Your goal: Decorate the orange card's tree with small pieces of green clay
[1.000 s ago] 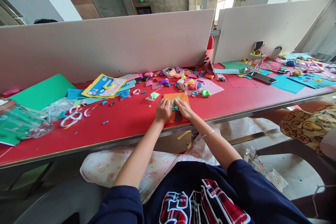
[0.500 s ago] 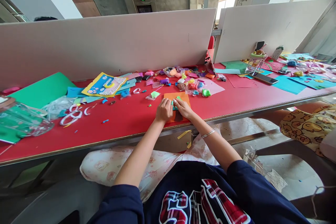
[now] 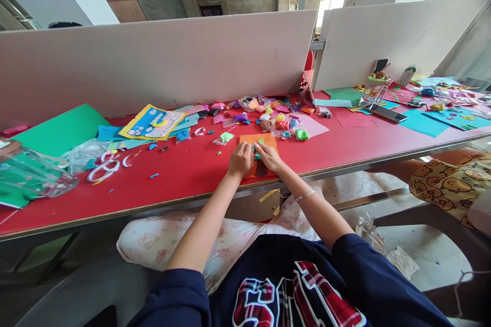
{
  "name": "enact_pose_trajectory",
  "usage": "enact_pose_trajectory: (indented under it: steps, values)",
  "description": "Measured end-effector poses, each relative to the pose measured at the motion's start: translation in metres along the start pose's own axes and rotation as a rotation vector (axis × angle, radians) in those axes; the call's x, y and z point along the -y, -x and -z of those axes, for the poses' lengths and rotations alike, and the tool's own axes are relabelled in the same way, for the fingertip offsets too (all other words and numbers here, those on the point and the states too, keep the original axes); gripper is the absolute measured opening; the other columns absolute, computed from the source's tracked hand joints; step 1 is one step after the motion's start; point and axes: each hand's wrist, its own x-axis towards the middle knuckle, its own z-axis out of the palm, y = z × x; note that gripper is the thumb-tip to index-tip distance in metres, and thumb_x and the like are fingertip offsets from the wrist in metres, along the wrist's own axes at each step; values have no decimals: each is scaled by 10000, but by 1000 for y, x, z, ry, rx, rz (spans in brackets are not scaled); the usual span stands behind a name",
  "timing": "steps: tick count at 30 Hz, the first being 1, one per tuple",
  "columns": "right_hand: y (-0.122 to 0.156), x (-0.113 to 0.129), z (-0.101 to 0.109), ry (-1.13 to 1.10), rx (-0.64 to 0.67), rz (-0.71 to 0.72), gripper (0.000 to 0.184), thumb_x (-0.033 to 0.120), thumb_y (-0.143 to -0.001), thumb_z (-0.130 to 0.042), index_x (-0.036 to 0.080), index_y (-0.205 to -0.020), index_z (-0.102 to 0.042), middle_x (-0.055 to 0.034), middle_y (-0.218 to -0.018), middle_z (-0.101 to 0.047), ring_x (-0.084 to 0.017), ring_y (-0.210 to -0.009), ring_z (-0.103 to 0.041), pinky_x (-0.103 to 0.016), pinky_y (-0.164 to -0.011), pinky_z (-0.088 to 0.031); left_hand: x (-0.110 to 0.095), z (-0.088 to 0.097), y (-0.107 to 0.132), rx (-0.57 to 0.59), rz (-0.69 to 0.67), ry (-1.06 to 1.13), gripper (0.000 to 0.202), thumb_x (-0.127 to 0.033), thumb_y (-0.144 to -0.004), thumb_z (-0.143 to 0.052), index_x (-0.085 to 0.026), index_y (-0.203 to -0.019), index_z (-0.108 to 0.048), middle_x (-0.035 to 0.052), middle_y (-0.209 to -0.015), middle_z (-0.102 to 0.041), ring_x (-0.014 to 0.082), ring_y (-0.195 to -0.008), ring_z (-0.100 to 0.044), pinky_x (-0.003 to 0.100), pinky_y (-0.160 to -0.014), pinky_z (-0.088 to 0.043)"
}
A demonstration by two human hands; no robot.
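Note:
My left hand (image 3: 241,159) and my right hand (image 3: 269,156) meet over a sheet of orange paper (image 3: 271,140) at the table's front edge. Fingers of both hands are bent and drawn together at their tips, close to small green clay pieces (image 3: 261,141) on the paper. A darker teal patch (image 3: 257,156) shows between the hands. The left fingers are curled inward, and what they hold is hidden. My right thumb and fingers press in from the other side; the piece between them is too small to make out.
Bags of coloured clay (image 3: 282,123) lie behind the paper. An opened bag of light green clay (image 3: 224,138) sits to the left, near white scissors (image 3: 103,171) and a clear jar (image 3: 42,173). A phone (image 3: 385,113) lies right. White partitions (image 3: 172,61) line the back.
Both hands stay over the orange paper with only slight finger movement. The view has shifted a little; nothing else has visibly moved.

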Motion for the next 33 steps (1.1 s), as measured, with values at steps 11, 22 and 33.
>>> enact_pose_trajectory:
  steps: [11, 22, 33]
  values:
    - [-1, -1, 2, -37, 11, -47, 464, 630, -867, -383, 208, -676, -378, 19, -671, -396, -119, -645, -360, -276, -635, -342, 3, -5, 1, -17, -40, 8, 250, -213, -968, -325, -210, -758, -462, 72, -746, -542, 211, -735, -558, 314, -630, -459]
    - [-4, -9, 1, -13, -55, -56, 430, 579, -871, -394, 216, -642, -354, 31, -618, -346, -114, -595, -314, -272, -571, -288, 2, -4, -1, -16, -46, 72, 235, -212, -974, -338, -210, -780, -470, 62, -747, -541, 201, -730, -560, 305, -646, -465]
    - [-3, -4, 2, -14, -88, -85, 440, 572, -870, -421, 208, -627, -370, 28, -609, -357, -114, -596, -333, -275, -576, -285, 2, -7, 1, 2, 27, 67, 290, -281, -999, -297, -206, -790, -483, 63, -767, -546, 196, -740, -569, 307, -657, -465]
